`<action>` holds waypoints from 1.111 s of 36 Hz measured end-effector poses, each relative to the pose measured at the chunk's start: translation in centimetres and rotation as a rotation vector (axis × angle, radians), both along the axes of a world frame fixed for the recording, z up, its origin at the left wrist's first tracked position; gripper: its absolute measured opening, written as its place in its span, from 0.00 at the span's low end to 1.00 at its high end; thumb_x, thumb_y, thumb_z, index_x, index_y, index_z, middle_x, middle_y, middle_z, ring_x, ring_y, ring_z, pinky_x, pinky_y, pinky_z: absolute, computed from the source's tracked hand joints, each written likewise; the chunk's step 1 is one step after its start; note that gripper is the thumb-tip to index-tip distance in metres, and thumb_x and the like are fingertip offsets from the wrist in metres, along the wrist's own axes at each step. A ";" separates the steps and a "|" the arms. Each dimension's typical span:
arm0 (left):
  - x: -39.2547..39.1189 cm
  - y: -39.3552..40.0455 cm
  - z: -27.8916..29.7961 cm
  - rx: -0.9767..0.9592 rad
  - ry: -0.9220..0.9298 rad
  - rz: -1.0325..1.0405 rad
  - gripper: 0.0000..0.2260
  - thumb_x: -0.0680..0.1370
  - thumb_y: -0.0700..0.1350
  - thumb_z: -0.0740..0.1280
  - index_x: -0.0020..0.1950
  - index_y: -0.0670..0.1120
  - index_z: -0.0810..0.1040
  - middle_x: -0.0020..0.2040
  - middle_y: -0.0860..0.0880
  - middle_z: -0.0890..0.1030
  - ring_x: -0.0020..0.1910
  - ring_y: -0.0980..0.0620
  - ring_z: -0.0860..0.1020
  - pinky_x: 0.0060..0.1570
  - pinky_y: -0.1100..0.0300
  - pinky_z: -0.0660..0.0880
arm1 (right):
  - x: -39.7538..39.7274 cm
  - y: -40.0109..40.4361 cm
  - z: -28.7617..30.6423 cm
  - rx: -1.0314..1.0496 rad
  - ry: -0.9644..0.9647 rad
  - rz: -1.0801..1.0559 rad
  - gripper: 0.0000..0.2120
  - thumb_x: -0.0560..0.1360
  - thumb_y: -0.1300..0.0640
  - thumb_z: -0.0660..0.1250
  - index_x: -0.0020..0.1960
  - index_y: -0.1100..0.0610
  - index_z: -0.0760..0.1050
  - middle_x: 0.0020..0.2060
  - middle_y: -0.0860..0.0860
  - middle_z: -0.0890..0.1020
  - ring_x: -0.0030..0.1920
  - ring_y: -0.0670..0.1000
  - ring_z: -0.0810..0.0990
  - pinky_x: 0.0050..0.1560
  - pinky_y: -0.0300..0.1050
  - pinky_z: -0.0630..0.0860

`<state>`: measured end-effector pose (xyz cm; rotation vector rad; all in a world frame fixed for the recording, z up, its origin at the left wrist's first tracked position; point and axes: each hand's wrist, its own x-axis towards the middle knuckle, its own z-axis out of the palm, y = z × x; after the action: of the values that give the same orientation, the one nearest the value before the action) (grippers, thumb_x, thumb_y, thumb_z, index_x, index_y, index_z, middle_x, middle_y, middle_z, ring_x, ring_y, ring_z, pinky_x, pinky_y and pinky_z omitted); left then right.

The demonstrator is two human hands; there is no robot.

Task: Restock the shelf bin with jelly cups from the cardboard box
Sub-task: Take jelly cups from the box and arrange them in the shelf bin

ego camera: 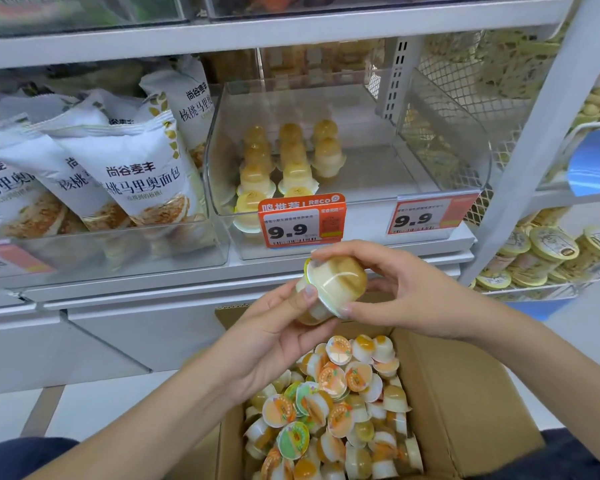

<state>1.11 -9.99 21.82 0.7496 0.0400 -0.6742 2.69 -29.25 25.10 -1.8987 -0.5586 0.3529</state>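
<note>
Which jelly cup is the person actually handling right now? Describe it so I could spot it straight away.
Start at the open cardboard box at the bottom, heaped with loose jelly cups. Just above it, in front of the orange 9.9 price tag, the left hand and right hand hold stacked cups. The top jelly cup is the one: it is in the air, gripped by fingers.

Both forearms extend forward and converge at the centre of the view. The left hand (274,327) is turned palm-up, fingers curled, thumb laid across the top. The right hand (392,292) is positioned just beside it, palm facing left, forefinger arched above and thumb extended below. Both wrists are bare.
</note>
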 end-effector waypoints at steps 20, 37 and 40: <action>0.3 -0.2 0.0 0.174 -0.005 -0.085 0.26 0.63 0.47 0.80 0.56 0.37 0.80 0.56 0.36 0.81 0.53 0.45 0.81 0.49 0.56 0.80 | -0.5 0.5 -1.2 -0.160 -0.199 -0.113 0.29 0.60 0.49 0.78 0.59 0.46 0.75 0.52 0.36 0.79 0.55 0.39 0.77 0.53 0.30 0.72; 5.6 2.3 1.2 1.330 -0.623 0.177 0.06 0.73 0.38 0.65 0.41 0.50 0.76 0.35 0.56 0.75 0.30 0.58 0.73 0.31 0.65 0.68 | 17.0 -0.1 5.2 -0.930 -0.306 -0.378 0.28 0.61 0.42 0.77 0.54 0.58 0.78 0.48 0.54 0.82 0.46 0.54 0.79 0.48 0.48 0.79; 6.2 2.5 1.0 1.367 -0.665 0.189 0.06 0.74 0.40 0.65 0.43 0.51 0.77 0.34 0.57 0.75 0.30 0.60 0.73 0.30 0.67 0.68 | 18.6 0.5 2.5 -1.035 -0.250 -0.284 0.29 0.63 0.44 0.77 0.56 0.60 0.77 0.50 0.55 0.82 0.48 0.56 0.79 0.49 0.48 0.77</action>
<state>7.29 -7.46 22.80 2.2234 -0.0471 -0.0946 21.33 -28.79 27.59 -3.0092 -0.2511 0.2266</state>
